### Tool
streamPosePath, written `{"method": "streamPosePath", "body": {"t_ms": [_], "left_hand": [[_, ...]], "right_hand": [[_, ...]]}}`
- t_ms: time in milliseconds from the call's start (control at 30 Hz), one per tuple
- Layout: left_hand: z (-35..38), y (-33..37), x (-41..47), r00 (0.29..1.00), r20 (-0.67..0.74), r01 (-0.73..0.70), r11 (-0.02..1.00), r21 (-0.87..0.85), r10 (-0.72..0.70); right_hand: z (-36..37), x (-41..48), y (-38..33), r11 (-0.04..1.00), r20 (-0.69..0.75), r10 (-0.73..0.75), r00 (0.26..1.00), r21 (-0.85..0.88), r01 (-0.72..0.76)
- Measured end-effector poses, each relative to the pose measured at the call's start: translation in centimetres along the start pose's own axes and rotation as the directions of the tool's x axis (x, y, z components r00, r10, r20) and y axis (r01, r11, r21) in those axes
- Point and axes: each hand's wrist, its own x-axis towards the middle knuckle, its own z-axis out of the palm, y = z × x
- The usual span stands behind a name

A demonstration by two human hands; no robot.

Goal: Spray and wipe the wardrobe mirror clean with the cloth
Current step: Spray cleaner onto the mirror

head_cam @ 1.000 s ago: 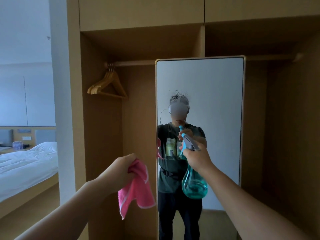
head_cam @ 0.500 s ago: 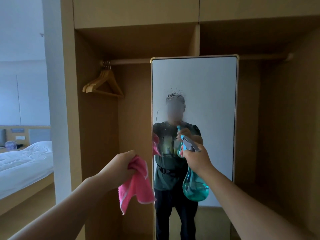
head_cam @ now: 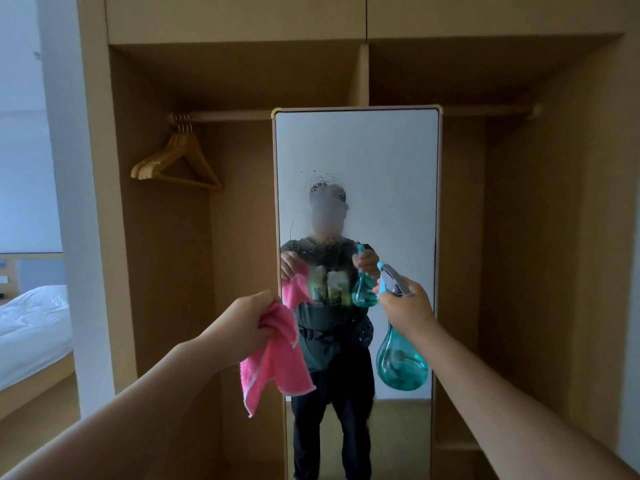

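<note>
- The mirror (head_cam: 381, 161) stands upright in the middle of the open wardrobe (head_cam: 166, 271); its pale frame reaches up to the height of the rail (head_cam: 225, 116).
- A patch of fine droplets (head_cam: 322, 178) speckles the glass above its middle; a thin run trails down at the left of the patch.
- The left hand (head_cam: 242, 323) is clenched round a bunched pink cloth (head_cam: 273, 368), just left of the mirror's left edge; the loose end of the cloth hangs below the fist and overlaps the frame in view; whether it touches the frame cannot be told.
- The right hand (head_cam: 405, 310) grasps the neck of a teal spray bottle (head_cam: 401, 368); the blue and grey head points toward the glass; the round clear body hangs below the hand, in front of the mirror's lower right part; whether a finger rests on the trigger cannot be told.
- The glass reflects a person in a dark shirt holding up the cloth and the bottle.
- Wooden hangers (head_cam: 176, 161) hang together at the left end of the rail; a bed (head_cam: 31, 323) with white bedding shows at the far left, past the wardrobe's side panel.
</note>
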Motion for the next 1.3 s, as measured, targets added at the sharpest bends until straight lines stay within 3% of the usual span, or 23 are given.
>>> {"method": "streamPosePath", "body": {"t_ms": [900,1300], "left_hand": [[3.4,2.6,1.7,0.993,0.038,-0.105,0.988,-0.113,0.110],[5.2,1.8,0.7,0.993,0.082,-0.069,0.988,-0.137,0.081]], "right_hand": [[-6.4,-0.3,3.8,0.994,-0.202,0.093,0.975,-0.040,-0.103],[-6.6,-2.0,7.3,0.984,-0.117,0.166,0.979,-0.045,-0.172]]}}
